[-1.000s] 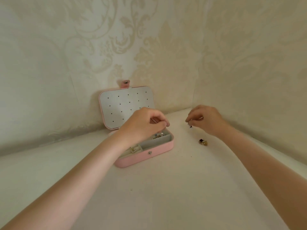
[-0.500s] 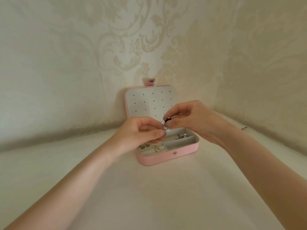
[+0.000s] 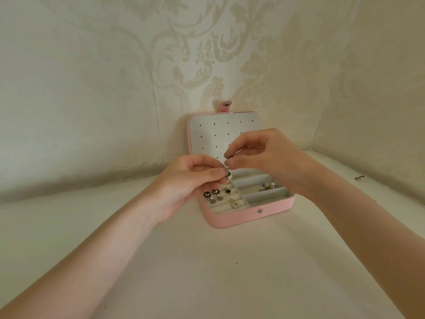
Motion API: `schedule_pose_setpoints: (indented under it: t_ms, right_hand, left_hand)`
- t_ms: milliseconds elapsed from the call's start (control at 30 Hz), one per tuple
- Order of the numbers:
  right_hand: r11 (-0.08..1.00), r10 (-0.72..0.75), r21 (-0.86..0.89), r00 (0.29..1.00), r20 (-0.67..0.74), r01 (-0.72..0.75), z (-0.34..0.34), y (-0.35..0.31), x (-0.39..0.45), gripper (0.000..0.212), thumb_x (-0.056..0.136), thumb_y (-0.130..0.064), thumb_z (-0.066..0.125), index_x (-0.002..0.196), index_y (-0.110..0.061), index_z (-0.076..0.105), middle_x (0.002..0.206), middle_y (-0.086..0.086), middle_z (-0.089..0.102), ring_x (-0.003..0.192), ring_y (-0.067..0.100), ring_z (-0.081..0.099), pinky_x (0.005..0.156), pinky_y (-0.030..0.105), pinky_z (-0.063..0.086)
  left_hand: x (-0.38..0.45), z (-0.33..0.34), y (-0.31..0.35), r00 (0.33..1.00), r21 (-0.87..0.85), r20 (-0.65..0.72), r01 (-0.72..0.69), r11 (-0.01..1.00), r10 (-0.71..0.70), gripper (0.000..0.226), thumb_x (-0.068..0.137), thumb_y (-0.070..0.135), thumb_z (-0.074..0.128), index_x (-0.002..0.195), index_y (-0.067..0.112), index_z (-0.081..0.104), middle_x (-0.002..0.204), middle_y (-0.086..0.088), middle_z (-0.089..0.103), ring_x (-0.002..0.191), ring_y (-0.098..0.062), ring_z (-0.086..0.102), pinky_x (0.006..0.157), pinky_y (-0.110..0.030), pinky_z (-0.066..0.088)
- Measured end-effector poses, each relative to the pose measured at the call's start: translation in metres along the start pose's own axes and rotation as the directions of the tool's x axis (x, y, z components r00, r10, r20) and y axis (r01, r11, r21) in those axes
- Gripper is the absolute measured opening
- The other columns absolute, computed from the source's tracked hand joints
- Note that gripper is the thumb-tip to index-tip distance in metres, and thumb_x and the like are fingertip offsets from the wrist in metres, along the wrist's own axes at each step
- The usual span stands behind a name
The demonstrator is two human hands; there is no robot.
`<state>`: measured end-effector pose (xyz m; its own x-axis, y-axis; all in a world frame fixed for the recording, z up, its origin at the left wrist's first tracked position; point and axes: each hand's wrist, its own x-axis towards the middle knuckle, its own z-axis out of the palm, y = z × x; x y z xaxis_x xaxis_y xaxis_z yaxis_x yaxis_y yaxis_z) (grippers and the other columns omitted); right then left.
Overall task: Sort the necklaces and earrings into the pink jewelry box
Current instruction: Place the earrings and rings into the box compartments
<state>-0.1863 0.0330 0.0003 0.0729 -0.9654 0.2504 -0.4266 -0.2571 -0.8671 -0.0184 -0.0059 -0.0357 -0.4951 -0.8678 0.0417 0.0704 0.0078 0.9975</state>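
The pink jewelry box (image 3: 239, 218) stands open on the white surface, its white lid (image 3: 207, 134) dotted with small holes and leaning against the wall. Above the box, my left hand (image 3: 188, 180) and my right hand (image 3: 264, 155) meet and pinch one small earring (image 3: 228, 169) between their fingertips; a dark square piece hangs from it. In the left padded rolls sit two black round earrings (image 3: 211, 193), a black square stud (image 3: 227, 191) and a gold rectangular earring (image 3: 235, 203). A heap of small jewelry (image 3: 266, 187) lies in a right compartment.
Patterned cream walls close in behind and to the right, forming a corner. A small dark item (image 3: 359, 177) lies on the surface at the far right near the wall. The white surface (image 3: 207, 272) stretches toward me in front of the box.
One second ago my right hand was over loose pieces right of the box. It came to the box and met my left hand; both now pinch an earring. The view shifted right.
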Motion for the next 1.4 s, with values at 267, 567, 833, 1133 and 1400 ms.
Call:
schedule_pose_setpoints:
  t_ms: [267, 567, 833, 1133, 1400]
  right_hand:
    - [0.951, 0.134, 0.295, 0.981, -0.139, -0.089, -0.035, 0.004, -0.003, 0.011, 0.076, 0.006, 0.066, 0.080, -0.004, 0.064, 0.078, 0.010, 0.064, 0.072, 0.016, 0.062, 0.069, 0.017, 0.055]
    - [0.954, 0.195, 0.241, 0.980, -0.043, -0.179, -0.040, 0.005, -0.009, 0.012, 0.080, 0.011, 0.060, 0.084, 0.003, 0.068, 0.078, 0.013, 0.068, 0.070, 0.015, 0.069, 0.071, 0.017, 0.056]
    - [0.948, 0.230, 0.201, 0.968, 0.104, -0.247, -0.011, 0.003, -0.007, 0.014, 0.076, 0.008, 0.066, 0.082, -0.005, 0.070, 0.075, 0.008, 0.070, 0.067, 0.013, 0.065, 0.060, 0.014, 0.052]
    - [0.963, 0.220, 0.127, 0.964, 0.148, -0.239, 0.008, 0.004, -0.005, 0.010, 0.077, 0.007, 0.066, 0.082, 0.000, 0.070, 0.067, 0.006, 0.071, 0.059, 0.011, 0.066, 0.058, 0.015, 0.054]
    - [0.954, 0.282, -0.136, 0.953, 0.112, -0.266, 0.010, 0.006, -0.006, 0.005, 0.078, -0.007, 0.070, 0.081, -0.009, 0.074, 0.059, -0.008, 0.060, 0.045, -0.005, 0.046, 0.053, 0.014, 0.038]
  left_hand:
    - [0.018, 0.028, 0.009, 0.977, 0.519, 0.051, -0.202, 0.831, 0.206, 0.018, 0.079, 0.002, 0.066, 0.075, 0.020, 0.064, 0.073, -0.001, 0.070, 0.065, -0.016, 0.063, 0.072, -0.035, 0.053]
    - [0.030, 0.038, 0.006, 0.961, 0.672, 0.069, -0.244, 0.700, 0.268, 0.019, 0.083, 0.010, 0.063, 0.087, 0.028, 0.068, 0.084, 0.007, 0.071, 0.080, -0.006, 0.066, 0.076, -0.020, 0.049]
    - [0.004, 0.002, -0.006, 0.935, 0.535, 0.085, -0.335, 0.776, 0.345, 0.023, 0.080, 0.007, 0.068, 0.076, 0.030, 0.068, 0.067, 0.017, 0.069, 0.066, 0.000, 0.063, 0.064, -0.012, 0.048]
    - [0.003, -0.024, -0.006, 0.951, 0.654, 0.028, -0.251, 0.714, 0.308, 0.022, 0.080, 0.009, 0.068, 0.072, 0.028, 0.066, 0.074, 0.009, 0.067, 0.065, 0.002, 0.057, 0.062, -0.008, 0.041]
    - [-0.001, -0.024, -0.005, 0.993, 0.693, 0.034, -0.107, 0.713, 0.116, 0.007, 0.073, 0.022, 0.075, 0.071, 0.023, 0.068, 0.069, 0.010, 0.064, 0.062, -0.004, 0.055, 0.063, -0.018, 0.041]
